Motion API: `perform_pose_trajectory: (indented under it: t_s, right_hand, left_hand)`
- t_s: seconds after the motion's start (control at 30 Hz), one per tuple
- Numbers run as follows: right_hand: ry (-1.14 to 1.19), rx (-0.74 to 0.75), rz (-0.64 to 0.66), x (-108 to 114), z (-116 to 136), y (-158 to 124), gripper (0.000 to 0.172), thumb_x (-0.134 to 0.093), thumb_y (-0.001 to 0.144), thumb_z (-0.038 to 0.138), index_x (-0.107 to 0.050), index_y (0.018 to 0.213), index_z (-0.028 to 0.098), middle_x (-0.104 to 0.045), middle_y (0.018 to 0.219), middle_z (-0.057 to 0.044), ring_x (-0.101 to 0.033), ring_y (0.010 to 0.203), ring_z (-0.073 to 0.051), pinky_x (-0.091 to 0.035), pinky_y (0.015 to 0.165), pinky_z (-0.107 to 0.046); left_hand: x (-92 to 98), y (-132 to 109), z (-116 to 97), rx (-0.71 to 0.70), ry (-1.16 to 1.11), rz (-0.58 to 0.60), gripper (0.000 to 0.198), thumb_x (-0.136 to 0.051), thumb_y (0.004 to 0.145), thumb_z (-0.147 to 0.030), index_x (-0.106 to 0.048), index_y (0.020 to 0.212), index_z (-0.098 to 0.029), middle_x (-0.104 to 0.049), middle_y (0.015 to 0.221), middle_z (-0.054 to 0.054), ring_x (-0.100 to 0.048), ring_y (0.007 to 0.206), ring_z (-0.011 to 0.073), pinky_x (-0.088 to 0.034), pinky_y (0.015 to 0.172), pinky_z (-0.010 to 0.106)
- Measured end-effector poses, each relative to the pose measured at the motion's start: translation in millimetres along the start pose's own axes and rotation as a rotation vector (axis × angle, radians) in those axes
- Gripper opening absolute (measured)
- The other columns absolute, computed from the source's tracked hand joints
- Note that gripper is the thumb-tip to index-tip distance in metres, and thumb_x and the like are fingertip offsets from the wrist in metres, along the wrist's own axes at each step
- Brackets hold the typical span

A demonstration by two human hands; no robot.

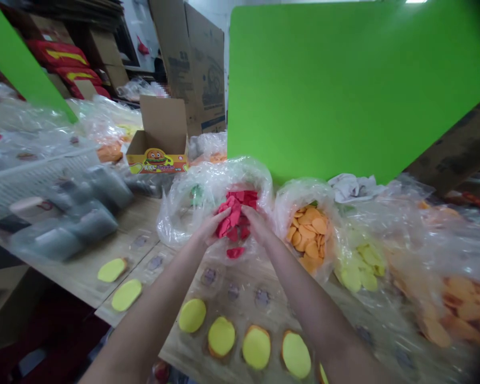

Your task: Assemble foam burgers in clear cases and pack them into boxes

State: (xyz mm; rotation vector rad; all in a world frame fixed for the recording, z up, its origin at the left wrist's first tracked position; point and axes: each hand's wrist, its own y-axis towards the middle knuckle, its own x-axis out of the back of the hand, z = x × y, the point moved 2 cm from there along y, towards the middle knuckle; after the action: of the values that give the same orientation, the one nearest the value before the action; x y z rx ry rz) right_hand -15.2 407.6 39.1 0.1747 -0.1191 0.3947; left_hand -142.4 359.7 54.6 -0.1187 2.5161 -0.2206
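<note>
My left hand (213, 227) is closed around a clump of red flat pieces (232, 210), at the mouth of a clear plastic bag (176, 213). From the other side, my right hand (255, 220) presses on the same clump, its fingertips partly hidden by the red pieces. More red pieces lie in the bag behind, and one loose red piece (235, 252) rests just below the hands. Between and beyond my forearms, yellow discs on orange ones (221, 336) stand in a row along the near table edge.
Right of my hands sits a bag of orange discs (310, 232), then a bag of yellow pieces (362, 266). An open burger-print box (158, 154) stands behind on the left, near blurred clear plastic containers (80, 224). A green panel (344, 90) rises at the back.
</note>
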Motion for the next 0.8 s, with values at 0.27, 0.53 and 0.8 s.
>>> perform_pose_trajectory:
  t_s: [0.27,0.53,0.8]
  right_hand:
    - [-0.121,0.011,-0.103,-2,22,-38,0.025,-0.058,0.073,0.041,-0.057,0.083,0.018,-0.062,0.077,-0.001,-0.057,0.071,-0.016,-0.047,0.066,-0.029]
    - [0.003,0.149,-0.113,-29,69,-103,0.018,-0.056,0.076,0.036,-0.048,0.078,0.02,-0.05,0.066,0.004,-0.05,0.058,-0.011,-0.042,0.054,-0.021]
    - [-0.229,0.143,-0.085,-40,67,-102,0.024,-0.056,0.076,0.033,-0.055,0.095,0.019,-0.06,0.081,-0.001,-0.056,0.073,-0.015,-0.045,0.066,-0.027]
  left_hand:
    - [-7.6,-45,-5,-0.189,0.099,-0.182,0.036,-0.071,0.067,-0.026,-0.06,0.099,-0.015,-0.068,0.091,0.006,-0.064,0.075,0.0152,-0.051,0.065,0.022]
    - [-2.7,-130,12,0.024,-0.222,-0.176,0.018,-0.058,0.078,-0.025,-0.06,0.092,-0.016,-0.068,0.079,0.003,-0.063,0.063,0.0128,-0.051,0.061,0.023]
    - [7.7,-134,26,0.031,-0.34,-0.101,0.019,-0.058,0.08,-0.027,-0.061,0.095,-0.015,-0.068,0.088,0.003,-0.062,0.07,0.0107,-0.049,0.068,0.02]
